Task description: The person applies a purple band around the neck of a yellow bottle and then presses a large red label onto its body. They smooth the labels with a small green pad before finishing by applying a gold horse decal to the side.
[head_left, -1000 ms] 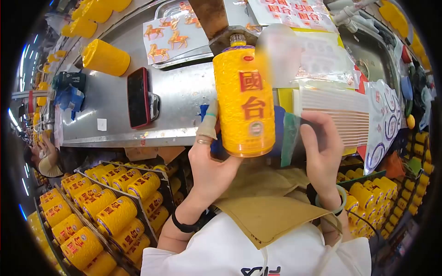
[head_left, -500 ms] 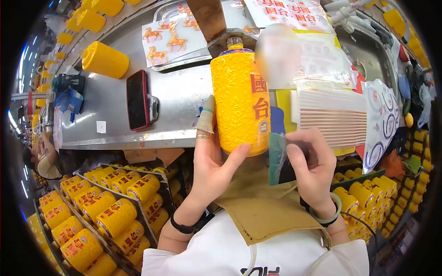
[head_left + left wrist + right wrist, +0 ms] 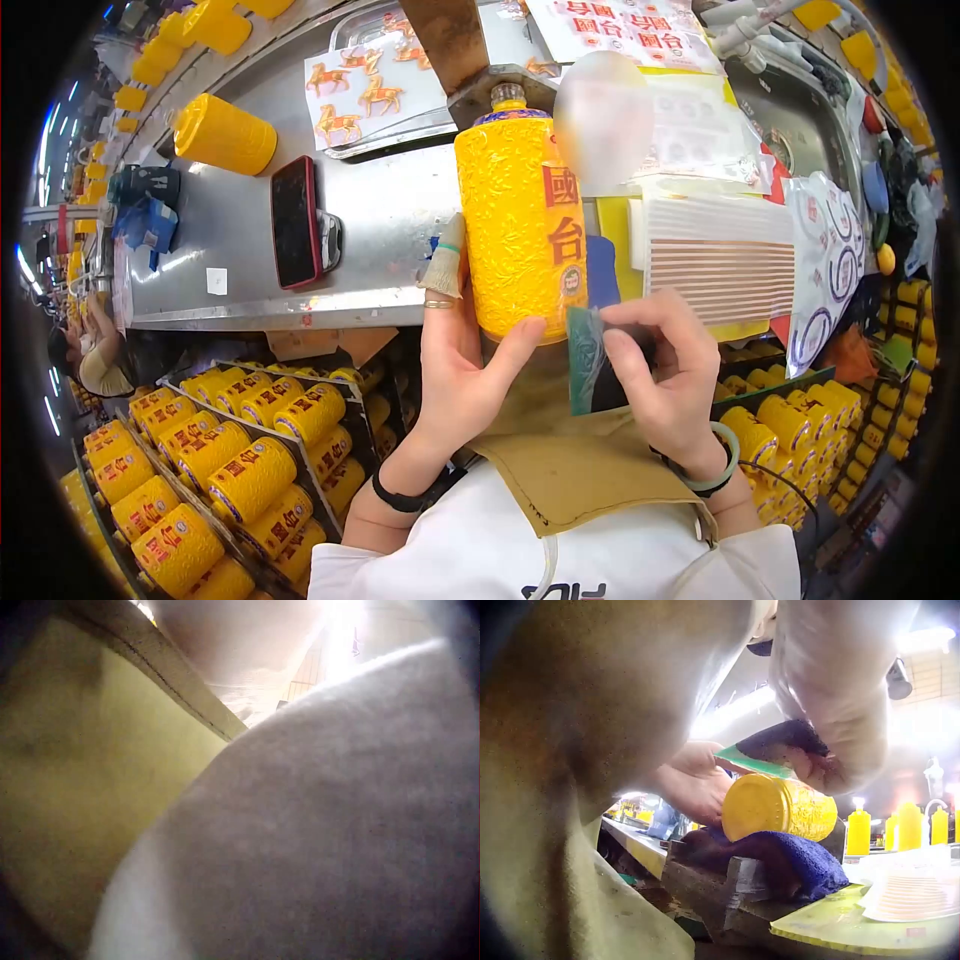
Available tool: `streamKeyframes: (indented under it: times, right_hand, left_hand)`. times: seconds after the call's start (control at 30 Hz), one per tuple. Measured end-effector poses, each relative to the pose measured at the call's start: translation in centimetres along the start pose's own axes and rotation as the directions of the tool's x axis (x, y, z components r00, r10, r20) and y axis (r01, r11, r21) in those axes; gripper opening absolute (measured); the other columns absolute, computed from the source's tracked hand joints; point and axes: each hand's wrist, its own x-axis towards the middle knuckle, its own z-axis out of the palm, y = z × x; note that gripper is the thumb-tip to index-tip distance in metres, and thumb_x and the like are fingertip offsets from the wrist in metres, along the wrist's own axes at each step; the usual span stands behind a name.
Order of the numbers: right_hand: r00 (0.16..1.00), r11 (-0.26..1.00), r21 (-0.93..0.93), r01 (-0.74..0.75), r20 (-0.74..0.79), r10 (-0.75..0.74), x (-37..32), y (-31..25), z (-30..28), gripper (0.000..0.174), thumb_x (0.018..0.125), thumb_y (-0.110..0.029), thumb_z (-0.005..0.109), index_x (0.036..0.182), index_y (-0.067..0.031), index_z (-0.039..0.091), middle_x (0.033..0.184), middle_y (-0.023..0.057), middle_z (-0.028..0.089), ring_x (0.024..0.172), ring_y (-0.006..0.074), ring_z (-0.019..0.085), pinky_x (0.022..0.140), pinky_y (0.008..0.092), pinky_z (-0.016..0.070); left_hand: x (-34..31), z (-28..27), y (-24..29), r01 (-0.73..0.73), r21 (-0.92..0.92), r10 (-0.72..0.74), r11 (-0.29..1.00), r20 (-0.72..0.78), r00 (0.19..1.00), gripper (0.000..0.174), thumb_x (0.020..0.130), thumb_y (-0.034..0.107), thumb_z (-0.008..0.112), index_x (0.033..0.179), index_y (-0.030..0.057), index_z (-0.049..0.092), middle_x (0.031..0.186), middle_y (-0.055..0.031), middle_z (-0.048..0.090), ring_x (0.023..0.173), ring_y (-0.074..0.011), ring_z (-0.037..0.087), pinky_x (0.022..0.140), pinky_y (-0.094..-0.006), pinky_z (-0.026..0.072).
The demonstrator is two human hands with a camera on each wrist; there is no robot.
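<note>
A yellow embossed bottle (image 3: 510,230) with red characters on its right side lies neck away from the body. The left hand (image 3: 462,360) holds its lower left side, thumb on the base edge; one finger wears a beige cover. The right hand (image 3: 665,375) pinches a dark pad with a green edge (image 3: 583,360) beside the bottle's lower right. In the right wrist view the bottle (image 3: 780,808) rests over a blue cloth (image 3: 802,862), the green-edged piece (image 3: 757,763) just above it. The left wrist view shows only clothing.
A phone (image 3: 294,222) and another yellow bottle (image 3: 225,134) are on the metal table (image 3: 390,200). Horse ornaments lie on a white sheet (image 3: 330,75). Striped strips (image 3: 720,255) lie at the right. Crates of yellow bottles (image 3: 252,463) stand below.
The bottle has rolled so its characters face right. The right hand and the green-edged pad have come down and toward the body; the left thumb has come up onto the bottle's lower edge.
</note>
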Motion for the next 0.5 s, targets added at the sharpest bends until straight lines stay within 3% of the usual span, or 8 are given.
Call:
streamKeyframes:
  times: [0.07, 0.2, 0.23, 0.33, 0.47, 0.5]
  right_hand:
    - [0.999, 0.998, 0.028, 0.048, -0.006, -0.048, -0.1, -0.2, 0.6, 0.014, 0.088, 0.000, 0.073, 0.103, -0.0022, 0.073, 0.084, 0.0047, 0.062, 0.070, 0.0125, 0.057, 0.060, 0.0253, 0.0446]
    - [0.999, 0.999, -0.013, 0.030, 0.030, -0.030, 0.1, -1.3, 1.1, 0.014, 0.086, 0.002, 0.073, 0.099, -0.0019, 0.075, 0.081, 0.0053, 0.061, 0.067, 0.0128, 0.057, 0.057, 0.0254, 0.0439]
    - [0.995, 0.995, -0.028, 0.091, 0.036, -0.090, 0.2, -1.1, 1.2, 0.014, 0.086, 0.002, 0.073, 0.099, -0.0020, 0.075, 0.080, 0.0050, 0.061, 0.065, 0.0124, 0.056, 0.056, 0.0255, 0.0434]
    - [0.997, 0.997, -0.018, 0.070, 0.028, -0.069, 0.3, -1.6, 1.9, 0.013, 0.086, 0.001, 0.074, 0.099, -0.0023, 0.075, 0.080, 0.0050, 0.060, 0.065, 0.0124, 0.055, 0.056, 0.0251, 0.0425]
    - [0.995, 0.994, -0.040, 0.099, 0.004, -0.099, 0.2, -1.3, 2.0, 0.012, 0.086, 0.001, 0.074, 0.098, -0.0021, 0.074, 0.079, 0.0046, 0.060, 0.064, 0.0116, 0.055, 0.056, 0.0249, 0.0422]
    - [0.998, 0.996, -0.063, 0.060, -0.018, -0.061, 0.0, -1.0, 1.5, 0.012, 0.087, 0.001, 0.073, 0.098, -0.0020, 0.074, 0.079, 0.0042, 0.059, 0.065, 0.0110, 0.055, 0.057, 0.0247, 0.0425]
  left_hand:
    - [-0.2, -0.2, 0.0, -0.001, 0.000, 0.001, 1.000, -0.004, 1.000, 0.089, 0.093, -0.006, 0.067, 0.163, -0.0025, 0.013, 0.163, -0.0168, 0.030, 0.150, -0.0272, 0.034, 0.123, -0.0427, 0.0303]
    - [-0.4, -1.1, -0.4, -0.027, -0.129, 0.036, 0.991, 0.070, 0.997, 0.080, 0.103, 0.012, 0.057, 0.164, -0.0026, 0.009, 0.169, -0.0177, 0.021, 0.155, -0.0285, 0.026, 0.126, -0.0431, 0.0231]
    - [-0.4, -1.4, -0.6, -0.052, -0.147, 0.065, 0.988, 0.086, 0.994, 0.079, 0.105, 0.019, 0.054, 0.164, -0.0027, 0.007, 0.170, -0.0179, 0.018, 0.156, -0.0288, 0.023, 0.126, -0.0431, 0.0208]
    - [-0.2, -2.0, -1.0, -0.107, -0.095, 0.119, 0.990, 0.141, 0.983, 0.077, 0.107, 0.026, 0.048, 0.164, -0.0037, 0.007, 0.171, -0.0181, 0.015, 0.157, -0.0288, 0.020, 0.127, -0.0426, 0.0196]
    - [-0.5, -2.3, -1.0, -0.041, -0.192, 0.064, 0.981, 0.118, 0.991, 0.081, 0.099, 0.011, 0.053, 0.164, -0.0044, 0.007, 0.171, -0.0186, 0.016, 0.158, -0.0295, 0.020, 0.127, -0.0432, 0.0187]
    - [-0.7, -2.4, -1.0, -0.099, -0.068, 0.107, 0.993, 0.126, 0.986, 0.085, 0.092, 0.005, 0.054, 0.164, -0.0039, 0.009, 0.170, -0.0190, 0.017, 0.158, -0.0300, 0.019, 0.127, -0.0436, 0.0180]
